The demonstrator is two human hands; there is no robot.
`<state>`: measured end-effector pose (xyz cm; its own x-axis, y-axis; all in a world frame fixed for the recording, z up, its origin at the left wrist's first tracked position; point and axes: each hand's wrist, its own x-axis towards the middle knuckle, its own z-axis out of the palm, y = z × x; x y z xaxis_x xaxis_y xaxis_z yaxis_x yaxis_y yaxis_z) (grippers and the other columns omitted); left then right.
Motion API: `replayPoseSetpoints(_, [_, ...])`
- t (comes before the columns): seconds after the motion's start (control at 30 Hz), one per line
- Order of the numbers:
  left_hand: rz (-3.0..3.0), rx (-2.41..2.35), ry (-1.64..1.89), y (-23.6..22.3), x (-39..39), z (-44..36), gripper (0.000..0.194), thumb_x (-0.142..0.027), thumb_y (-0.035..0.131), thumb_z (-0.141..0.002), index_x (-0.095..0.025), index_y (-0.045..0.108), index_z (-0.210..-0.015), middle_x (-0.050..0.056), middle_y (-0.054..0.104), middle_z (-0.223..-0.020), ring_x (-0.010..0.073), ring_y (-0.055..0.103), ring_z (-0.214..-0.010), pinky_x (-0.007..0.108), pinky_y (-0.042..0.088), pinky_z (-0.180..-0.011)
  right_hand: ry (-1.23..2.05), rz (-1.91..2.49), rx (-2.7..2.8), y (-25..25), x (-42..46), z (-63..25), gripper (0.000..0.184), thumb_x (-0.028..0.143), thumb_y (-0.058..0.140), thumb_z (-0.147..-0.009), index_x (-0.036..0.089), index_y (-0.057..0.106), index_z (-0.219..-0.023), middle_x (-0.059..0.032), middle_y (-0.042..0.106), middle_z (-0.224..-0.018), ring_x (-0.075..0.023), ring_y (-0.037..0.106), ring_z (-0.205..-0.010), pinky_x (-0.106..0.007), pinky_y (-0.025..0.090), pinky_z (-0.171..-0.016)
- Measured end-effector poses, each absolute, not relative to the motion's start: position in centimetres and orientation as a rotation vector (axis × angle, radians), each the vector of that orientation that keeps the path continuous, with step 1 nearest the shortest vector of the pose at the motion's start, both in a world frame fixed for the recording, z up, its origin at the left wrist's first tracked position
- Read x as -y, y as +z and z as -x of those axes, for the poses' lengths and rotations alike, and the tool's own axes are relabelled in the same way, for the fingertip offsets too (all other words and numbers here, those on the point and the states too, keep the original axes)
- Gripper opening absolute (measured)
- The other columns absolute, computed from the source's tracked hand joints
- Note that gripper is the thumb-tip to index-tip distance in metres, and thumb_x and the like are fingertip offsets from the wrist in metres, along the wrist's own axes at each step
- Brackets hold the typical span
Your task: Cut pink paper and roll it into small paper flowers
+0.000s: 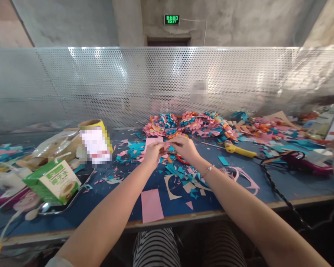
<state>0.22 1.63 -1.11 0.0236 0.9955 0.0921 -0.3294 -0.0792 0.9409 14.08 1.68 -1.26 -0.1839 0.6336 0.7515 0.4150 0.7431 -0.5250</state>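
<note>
My left hand [154, 153] and my right hand [184, 147] meet above the middle of the blue table, fingertips pinched close together. Between them shows a small pink piece [166, 147], partly covered by the fingers; its exact shape is hard to make out. Just behind my left hand a pink rectangular sheet [154, 141] sticks out. Red-handled scissors [183, 160] lie under my right hand, mostly hidden. Another pink rectangle [152, 205] rests flat near the table's front edge. Blue, pink and cream scraps [180, 174] are scattered below the hands.
Behind the hands sits a heap of pink, blue and orange flower-like pieces [195, 124]. A yellow-handled hot tool [241, 150] with a black cord lies right. Left are a green-and-white carton [52, 181] on a tray [86, 178] and a yellow roll [107, 137]. A perforated metal screen [167, 79] stands behind.
</note>
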Motion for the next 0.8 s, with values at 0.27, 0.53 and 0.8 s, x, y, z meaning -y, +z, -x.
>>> replayPoseSetpoints(0.27, [-0.875, -0.863, 1.330, -0.9, -1.7, -0.3, 0.005, -0.013, 0.055, -0.060, -0.014, 0.057, -0.055, 0.002, 0.058, -0.052, 0.0091, 0.054, -0.049, 0.022, 0.047, -0.054, 0.079, 0.725, 1.968, -1.5, -1.9, -14.8, 0.025, 0.016, 0.047, -0.078, 0.024, 0.069, -0.087, -0.0042, 0.065, -0.086, -0.0158, 0.059, -0.082, -0.030, 0.047, -0.078])
replayPoseSetpoints(0.53, [-0.909, -0.880, 1.333, -1.0, -1.7, -0.4, 0.013, -0.021, 0.064, -0.059, -0.014, 0.054, -0.055, 0.000, 0.055, -0.050, 0.0084, 0.054, -0.047, 0.022, 0.047, -0.053, -0.034, 0.654, 2.097, -2.1, -2.6, -15.4, 0.029, 0.012, 0.042, -0.079, 0.021, 0.067, -0.090, -0.0066, 0.063, -0.093, -0.0164, 0.058, -0.089, -0.031, 0.047, -0.081])
replayPoseSetpoints(0.8, [-1.090, -0.843, 1.423, -1.5, -2.0, -0.4, 0.006, -0.019, 0.062, -0.054, -0.014, 0.059, -0.055, 0.000, 0.060, -0.055, 0.0105, 0.055, -0.054, 0.025, 0.047, -0.059, 0.349, 0.793, 1.831, -2.2, -2.4, -14.4, 0.025, 0.018, 0.044, -0.076, 0.019, 0.059, -0.096, -0.0051, 0.062, -0.089, -0.0153, 0.058, -0.083, -0.029, 0.047, -0.075])
